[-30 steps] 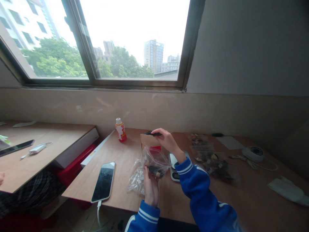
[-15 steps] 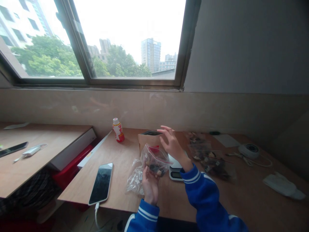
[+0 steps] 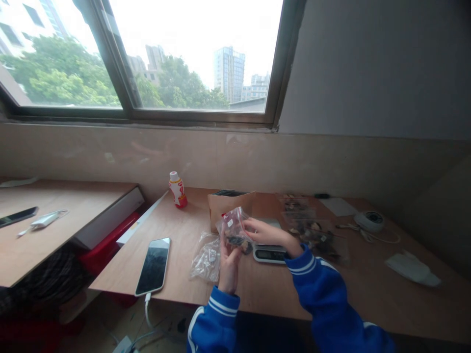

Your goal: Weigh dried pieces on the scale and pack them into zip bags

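Note:
Between my hands is a clear zip bag (image 3: 235, 225) with a red strip at its top and dark and tan pieces inside. My left hand (image 3: 229, 262) holds it from below, fingers behind and thumb in front. My right hand (image 3: 263, 231) pinches the bag's right edge near the zip. Just behind stands a brown paper bag (image 3: 221, 202) with its top open. A white digital scale (image 3: 270, 254) lies partly hidden under my right hand. Crumpled clear plastic bags (image 3: 206, 260) rest on the table to the left of my left hand.
Several filled zip bags (image 3: 316, 238) lie to the right of the scale. A white round device (image 3: 369, 221) with a cable and a white crumpled cloth (image 3: 412, 268) are farther right. At left are a charging phone (image 3: 153, 266) and a red-and-white bottle (image 3: 178, 190).
My right hand has come down from above the zip bag and now grips its right edge. The bag has tilted in my left hand, and the view has shifted slightly.

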`<state>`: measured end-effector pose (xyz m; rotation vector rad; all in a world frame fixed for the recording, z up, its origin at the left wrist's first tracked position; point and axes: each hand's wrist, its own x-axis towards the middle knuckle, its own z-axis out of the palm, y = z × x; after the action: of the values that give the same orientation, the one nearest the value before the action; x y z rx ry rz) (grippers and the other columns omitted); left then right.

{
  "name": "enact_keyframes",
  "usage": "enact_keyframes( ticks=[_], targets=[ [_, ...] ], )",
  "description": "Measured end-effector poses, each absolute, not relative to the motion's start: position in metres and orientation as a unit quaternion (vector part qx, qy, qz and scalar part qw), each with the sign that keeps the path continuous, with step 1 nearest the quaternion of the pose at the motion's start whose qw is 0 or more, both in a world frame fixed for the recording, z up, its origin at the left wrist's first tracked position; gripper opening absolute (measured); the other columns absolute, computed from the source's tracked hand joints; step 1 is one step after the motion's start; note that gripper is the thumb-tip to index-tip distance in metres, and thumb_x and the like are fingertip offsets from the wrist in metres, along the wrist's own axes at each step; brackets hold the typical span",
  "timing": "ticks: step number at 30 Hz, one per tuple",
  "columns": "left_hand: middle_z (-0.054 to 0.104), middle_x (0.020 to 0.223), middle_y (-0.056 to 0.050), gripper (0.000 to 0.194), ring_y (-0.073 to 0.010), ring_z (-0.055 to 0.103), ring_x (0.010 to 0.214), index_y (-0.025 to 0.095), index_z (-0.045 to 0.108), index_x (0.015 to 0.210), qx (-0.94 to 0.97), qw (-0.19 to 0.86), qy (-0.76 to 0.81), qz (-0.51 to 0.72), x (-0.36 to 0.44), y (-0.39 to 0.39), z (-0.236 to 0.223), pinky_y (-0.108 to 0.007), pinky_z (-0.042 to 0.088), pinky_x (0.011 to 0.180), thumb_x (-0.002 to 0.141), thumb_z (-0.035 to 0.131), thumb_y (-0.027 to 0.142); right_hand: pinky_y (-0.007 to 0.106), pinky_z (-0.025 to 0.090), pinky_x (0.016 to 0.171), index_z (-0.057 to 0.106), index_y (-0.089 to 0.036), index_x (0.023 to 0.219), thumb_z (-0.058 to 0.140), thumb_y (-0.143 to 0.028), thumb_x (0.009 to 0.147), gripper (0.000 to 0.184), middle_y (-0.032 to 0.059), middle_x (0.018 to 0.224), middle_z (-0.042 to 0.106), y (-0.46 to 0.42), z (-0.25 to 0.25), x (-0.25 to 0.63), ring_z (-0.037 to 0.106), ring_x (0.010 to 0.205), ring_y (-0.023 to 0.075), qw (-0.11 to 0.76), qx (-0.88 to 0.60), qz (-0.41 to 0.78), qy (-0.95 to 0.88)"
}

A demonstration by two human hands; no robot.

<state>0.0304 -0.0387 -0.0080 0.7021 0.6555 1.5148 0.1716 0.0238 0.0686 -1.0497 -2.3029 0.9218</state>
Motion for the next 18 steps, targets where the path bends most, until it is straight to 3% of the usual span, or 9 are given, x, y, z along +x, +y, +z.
enact_keyframes(
  ticks=[3,6,12,18],
  targets=[
    [0.047,0.143,-0.008,0.077,-0.0286,0.045,0.13,0.031,0.029,0.144,0.359,0.582,0.343,0.644,0.027,-0.035,-0.018,-0.042,0.037,0.107,0.077,0.066,0.026,0.036,0.046,0.093,0.057,-0.02,0.125,0.058,-0.035,0.086,0.041,0.0119,0.12,0.058,0.022,0.069,0.167,0.055,0.111,0.0246,0.199,-0.372,0.342,-0.84],
    [0.049,0.14,-0.01,0.068,-0.0308,0.042,0.132,0.025,0.039,0.139,0.395,0.564,0.379,0.618,0.027,-0.034,-0.024,-0.044,0.034,0.109,0.077,0.066,0.03,0.036,0.044,0.097,0.055,-0.019,0.127,0.07,-0.034,0.077,0.055,0.0139,0.128,0.051,0.02,0.067,0.161,0.05,0.118,0.027,0.192,-0.364,0.35,-0.841],
    [0.051,0.138,-0.011,0.067,-0.0295,0.047,0.128,0.024,0.038,0.139,0.408,0.572,0.365,0.611,0.027,-0.035,-0.02,-0.044,0.034,0.11,0.079,0.065,0.029,0.033,0.051,0.081,0.06,-0.016,0.117,0.067,-0.031,0.078,0.042,0.0085,0.108,0.065,0.019,0.057,0.162,0.062,0.094,0.0223,0.231,-0.326,0.468,-0.788],
    [0.047,0.142,-0.009,0.066,-0.0294,0.041,0.133,0.025,0.042,0.137,0.391,0.579,0.361,0.618,0.026,-0.034,-0.024,-0.042,0.031,0.112,0.076,0.069,0.027,0.032,0.051,0.076,0.059,-0.015,0.108,0.07,-0.02,0.07,0.04,0.007,0.102,0.067,0.02,0.05,0.167,0.064,0.088,0.021,0.26,-0.346,0.49,-0.757]
  ],
)
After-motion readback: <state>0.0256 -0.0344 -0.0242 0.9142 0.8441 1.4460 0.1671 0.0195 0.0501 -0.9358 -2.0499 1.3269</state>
